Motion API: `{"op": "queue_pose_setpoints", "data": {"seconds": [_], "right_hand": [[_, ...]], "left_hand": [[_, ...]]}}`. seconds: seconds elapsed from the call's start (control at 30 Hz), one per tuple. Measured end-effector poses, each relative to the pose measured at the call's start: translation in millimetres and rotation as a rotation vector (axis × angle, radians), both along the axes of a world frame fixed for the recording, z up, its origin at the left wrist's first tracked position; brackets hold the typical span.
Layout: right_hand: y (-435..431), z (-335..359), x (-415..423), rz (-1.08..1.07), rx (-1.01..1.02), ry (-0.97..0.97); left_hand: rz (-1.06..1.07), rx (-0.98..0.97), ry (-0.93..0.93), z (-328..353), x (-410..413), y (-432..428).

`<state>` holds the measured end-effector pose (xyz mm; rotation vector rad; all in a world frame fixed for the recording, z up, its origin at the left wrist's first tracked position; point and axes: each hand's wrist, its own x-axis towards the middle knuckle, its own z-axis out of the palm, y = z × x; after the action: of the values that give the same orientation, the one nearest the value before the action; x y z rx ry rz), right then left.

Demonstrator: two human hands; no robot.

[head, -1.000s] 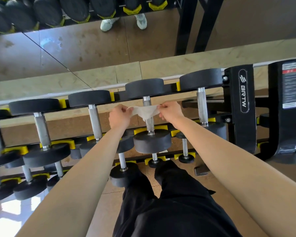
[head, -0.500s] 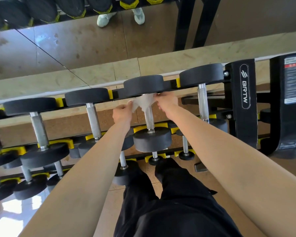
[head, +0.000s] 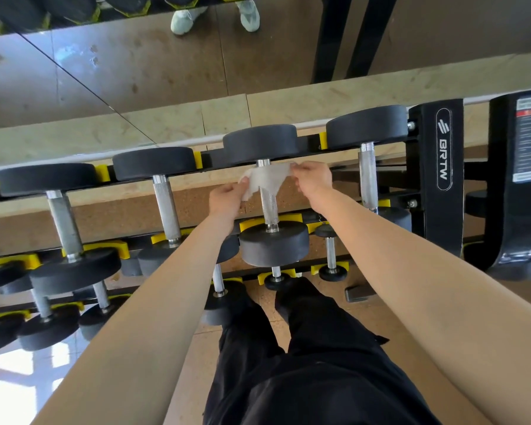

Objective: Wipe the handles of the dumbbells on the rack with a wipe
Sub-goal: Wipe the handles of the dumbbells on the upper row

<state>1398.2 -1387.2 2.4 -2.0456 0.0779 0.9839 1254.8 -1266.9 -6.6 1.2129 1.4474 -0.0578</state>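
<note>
A white wipe is draped over the far end of the silver knurled handle of a black dumbbell on the rack's top tier. My left hand pinches the wipe's left end, lower and nearer to me. My right hand pinches its right end, up beside the far weight head. The wipe is stretched between both hands across the handle. Neighbouring dumbbell handles stand bare on either side.
The black rack upright marked BRTW stands to the right, with a second black frame beyond it. Lower tiers hold smaller dumbbells in yellow cradles. A mirror runs behind the rack. My black-trousered legs stand below.
Both hands have slid the wipe up the handle from its middle to the far end by the rear weight head, the right hand ending higher than the left.
</note>
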Motion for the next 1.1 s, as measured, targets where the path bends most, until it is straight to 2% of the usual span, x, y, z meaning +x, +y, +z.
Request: {"op": "queue_pose_setpoints", "data": {"seconds": [0.1,0.23,0.3,0.47,0.53,0.67,0.8,0.87,1.0,1.1], "right_hand": [[-14,-8,1,-0.022,-0.093,0.011],[-17,2,-18,0.236,0.021,0.064],[-25,8,-20,0.355,0.016,0.028],[-56,1,1,0.232,-0.196,-0.100],[-54,1,1,0.400,-0.270,-0.205],[-43,6,-9,0.876,-0.334,-0.210],[-60,6,8,0.940,-0.625,-0.307],[-64,6,9,0.968,-0.682,-0.298],[-47,8,-15,0.979,-0.458,-0.257],[-44,9,-19,0.948,-0.441,-0.254]], "left_hand": [[-0.127,0.042,-0.079,5,-1,-7],[-0.183,0.148,0.174,5,-30,9],[-0.213,0.144,0.215,3,-42,12],[-0.486,0.100,0.029,11,-29,-2],[-0.539,0.150,0.092,13,-32,0],[-0.673,0.257,0.353,11,-54,13],[-0.915,0.193,0.248,15,-41,4],[-0.934,0.207,0.256,16,-38,1],[-0.815,0.370,0.502,11,-55,7],[-0.758,0.414,0.459,11,-55,7]]}}
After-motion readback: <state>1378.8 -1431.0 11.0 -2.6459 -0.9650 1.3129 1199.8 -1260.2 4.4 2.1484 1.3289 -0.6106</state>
